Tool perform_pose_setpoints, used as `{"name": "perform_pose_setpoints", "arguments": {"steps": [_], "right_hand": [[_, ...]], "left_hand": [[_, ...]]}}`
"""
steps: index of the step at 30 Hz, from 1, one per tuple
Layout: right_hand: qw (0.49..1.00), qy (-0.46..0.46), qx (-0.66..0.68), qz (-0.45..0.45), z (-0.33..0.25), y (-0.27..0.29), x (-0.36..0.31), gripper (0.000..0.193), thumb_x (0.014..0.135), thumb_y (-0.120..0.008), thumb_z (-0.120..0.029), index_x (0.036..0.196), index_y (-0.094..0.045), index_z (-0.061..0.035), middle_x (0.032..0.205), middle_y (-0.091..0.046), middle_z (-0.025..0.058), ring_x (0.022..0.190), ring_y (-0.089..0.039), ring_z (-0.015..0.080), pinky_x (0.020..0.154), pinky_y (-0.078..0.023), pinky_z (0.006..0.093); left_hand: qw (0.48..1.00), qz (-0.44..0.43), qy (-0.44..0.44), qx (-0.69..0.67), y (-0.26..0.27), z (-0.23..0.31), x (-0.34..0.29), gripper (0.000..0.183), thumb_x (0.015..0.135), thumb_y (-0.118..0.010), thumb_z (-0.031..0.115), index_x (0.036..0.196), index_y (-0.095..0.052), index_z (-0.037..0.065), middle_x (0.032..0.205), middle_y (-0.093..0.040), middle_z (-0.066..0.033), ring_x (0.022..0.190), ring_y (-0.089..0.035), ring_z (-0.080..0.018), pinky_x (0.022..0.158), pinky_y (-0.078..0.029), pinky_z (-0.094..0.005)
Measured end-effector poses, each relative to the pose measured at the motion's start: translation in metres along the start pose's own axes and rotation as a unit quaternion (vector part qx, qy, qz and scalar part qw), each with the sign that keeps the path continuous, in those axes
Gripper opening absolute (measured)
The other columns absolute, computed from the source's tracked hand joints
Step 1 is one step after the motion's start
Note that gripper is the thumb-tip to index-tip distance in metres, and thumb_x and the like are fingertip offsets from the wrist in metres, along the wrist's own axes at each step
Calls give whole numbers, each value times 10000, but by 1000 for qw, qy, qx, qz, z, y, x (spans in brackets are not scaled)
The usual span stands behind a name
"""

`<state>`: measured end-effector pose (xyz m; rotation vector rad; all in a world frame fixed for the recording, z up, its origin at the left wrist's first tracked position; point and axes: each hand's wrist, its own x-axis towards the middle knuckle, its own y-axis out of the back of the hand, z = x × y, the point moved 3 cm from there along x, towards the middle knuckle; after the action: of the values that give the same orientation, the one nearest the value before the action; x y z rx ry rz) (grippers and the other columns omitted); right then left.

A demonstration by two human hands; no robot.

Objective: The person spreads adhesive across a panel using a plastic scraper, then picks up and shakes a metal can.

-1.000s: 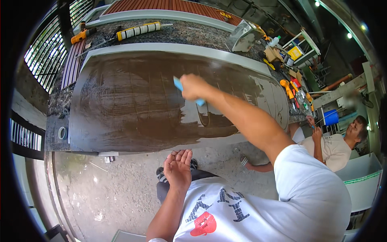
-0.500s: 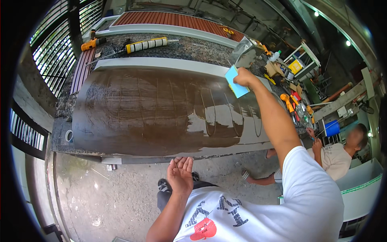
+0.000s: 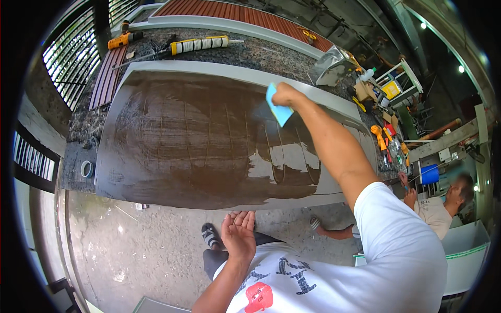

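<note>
My right hand (image 3: pixel 288 96) is closed round a light-blue flat rectangular spreader (image 3: pixel 279 110). The spreader is tilted against the far right part of a large grey panel's brown wet coating (image 3: pixel 209 135). Ridged lines run across this coating, and bare patches of the grey panel (image 3: pixel 334 185) show at its right and along the near edge. At the near edge, my left hand (image 3: pixel 240 233) is palm up with fingers stretched out and nothing seen in it; whether its fingertips touch the panel is unclear.
A caulking gun (image 3: pixel 201 45) and an orange drill (image 3: pixel 124 40) lie beyond the panel. A roll of tape (image 3: pixel 86 168) sits at the left. Tools, including an orange-handled one (image 3: pixel 377 133), lie at the right. Another person (image 3: pixel 436 208) is at the right.
My right hand has moved the spreader left over the coated panel. My left hand has shifted slightly right and down in view. The view itself has shifted a little.
</note>
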<state>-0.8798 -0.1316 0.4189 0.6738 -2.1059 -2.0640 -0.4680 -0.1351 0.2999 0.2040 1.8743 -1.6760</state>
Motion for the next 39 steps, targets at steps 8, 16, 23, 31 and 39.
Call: {"name": "perform_pose_setpoints", "arguments": {"steps": [8, 16, 23, 31, 39], "right_hand": [[984, 162, -61, -42, -78, -34, -73, 163, 695, -547, -47, 805, -660, -7, 818, -690, 208, 704, -639, 422, 627, -519, 471], [887, 448, -108, -41, -71, -47, -166, 339, 679, -555, 7, 950, -703, -132, 803, -713, 97, 674, -624, 376, 607, -491, 443], [796, 582, -147, -83, 1, -40, -192, 387, 687, -563, 22, 995, -707, -164, 899, -730, 14, 789, -641, 274, 849, -447, 416], [805, 563, -166, -82, 156, -26, -193, 458, 668, -576, 51, 1033, -690, -202, 1015, -707, -69, 949, -611, 195, 1045, -300, 520], [895, 419, -69, -136, 228, 41, -192, 460, 672, -556, 58, 1027, -731, -177, 838, -711, 22, 734, -621, 264, 821, -460, 423]], "left_hand": [[1000, 8, 18, 11, -1, 3, -10, 390, 951, -507, 356, 1000, -548, -29, 1027, -611, -201, 996, -633, -305, 949, -496, -387], [999, -22, -30, 19, 3, -8, -12, 413, 959, -491, 379, 1051, -534, -21, 1021, -612, -196, 980, -621, -286, 949, -465, -379], [990, -16, -131, 47, 6, -24, -14, 462, 967, -479, 386, 1128, -485, -46, 1024, -612, -204, 964, -636, -303, 935, -487, -387], [977, -24, -208, 33, -2, -38, -19, 534, 968, -493, 375, 1208, -399, -93, 1222, -475, -286, 1109, -563, -363, 1034, -452, -452], [976, -21, -212, 34, 12, -38, -8, 552, 962, -524, 361, 1240, -356, -85, 1277, -418, -295, 1186, -497, -378, 1069, -417, -463]]}}
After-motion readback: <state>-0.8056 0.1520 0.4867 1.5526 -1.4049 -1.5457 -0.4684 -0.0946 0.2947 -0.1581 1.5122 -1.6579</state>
